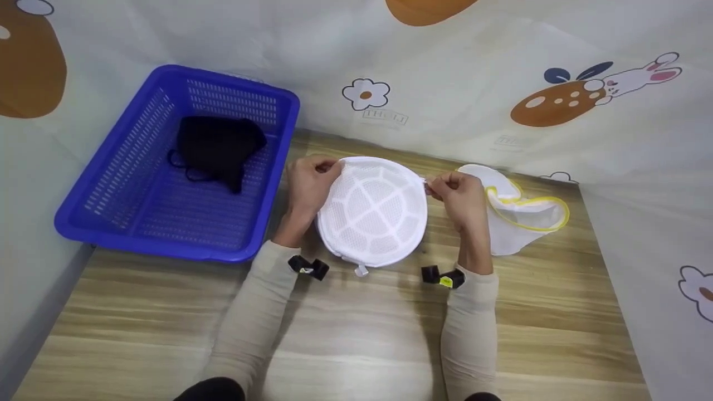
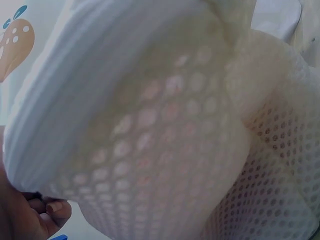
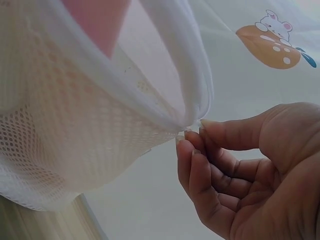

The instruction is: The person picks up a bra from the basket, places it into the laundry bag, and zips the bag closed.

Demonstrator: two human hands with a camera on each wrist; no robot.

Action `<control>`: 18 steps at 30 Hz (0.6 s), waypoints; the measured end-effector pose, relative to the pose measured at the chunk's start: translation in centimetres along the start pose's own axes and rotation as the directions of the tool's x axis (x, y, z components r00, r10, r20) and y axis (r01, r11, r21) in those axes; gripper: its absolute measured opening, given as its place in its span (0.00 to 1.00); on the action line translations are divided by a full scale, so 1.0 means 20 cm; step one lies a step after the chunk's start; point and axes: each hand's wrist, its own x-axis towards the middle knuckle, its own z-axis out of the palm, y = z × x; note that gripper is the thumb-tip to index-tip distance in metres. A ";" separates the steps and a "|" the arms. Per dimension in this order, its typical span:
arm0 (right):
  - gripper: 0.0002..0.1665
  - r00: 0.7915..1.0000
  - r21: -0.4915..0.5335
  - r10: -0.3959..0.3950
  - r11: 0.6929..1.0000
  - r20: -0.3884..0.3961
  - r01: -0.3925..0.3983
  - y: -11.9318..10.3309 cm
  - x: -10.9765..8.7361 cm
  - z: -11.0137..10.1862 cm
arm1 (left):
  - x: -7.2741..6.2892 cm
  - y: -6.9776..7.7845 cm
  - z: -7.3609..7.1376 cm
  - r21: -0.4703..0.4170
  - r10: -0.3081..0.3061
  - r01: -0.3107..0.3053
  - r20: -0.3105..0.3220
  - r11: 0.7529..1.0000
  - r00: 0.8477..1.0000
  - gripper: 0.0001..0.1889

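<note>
Mesh bag (image 1: 373, 211) lies between left grip (image 1: 309, 185) and right grip (image 1: 463, 199) — both pinching it.

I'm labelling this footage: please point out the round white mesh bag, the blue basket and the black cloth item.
Round white mesh bag (image 1: 374, 209): head view, middle of its upper face.
Blue basket (image 1: 186, 220): head view, bare floor.
Black cloth item (image 1: 218, 145): head view, fabric's middle.

White mesh bag (image 1: 374, 211), round, its mouth partly open
Held by its rim between left hand (image 1: 309, 188) and right hand (image 1: 463, 197), wheel-patterned top facing up; a small white tab (image 1: 361, 271) sits at the near edge, the holed sides bulging below.
</note>
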 end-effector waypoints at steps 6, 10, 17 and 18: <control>0.10 1.000 -0.007 0.014 1.000 0.001 -0.014 -0.01 0.00 0.00 | 0.00 0.00 -0.01 0.004 -0.029 0.029 0.003 1.000 1.000 0.04; 0.09 1.000 -0.002 0.013 1.000 0.007 -0.013 -0.01 0.00 0.00 | 0.00 0.01 -0.01 0.009 -0.035 0.035 -0.001 0.999 0.999 0.05; 0.09 1.000 0.045 0.007 0.999 0.007 -0.007 -0.01 0.00 0.00 | 0.00 0.01 -0.01 -0.003 -0.033 0.033 -0.006 0.999 0.999 0.04; 0.09 1.000 0.045 0.007 0.999 0.006 -0.007 -0.01 0.00 0.00 | 0.00 0.01 -0.01 -0.003 -0.036 0.036 -0.009 0.999 0.999 0.04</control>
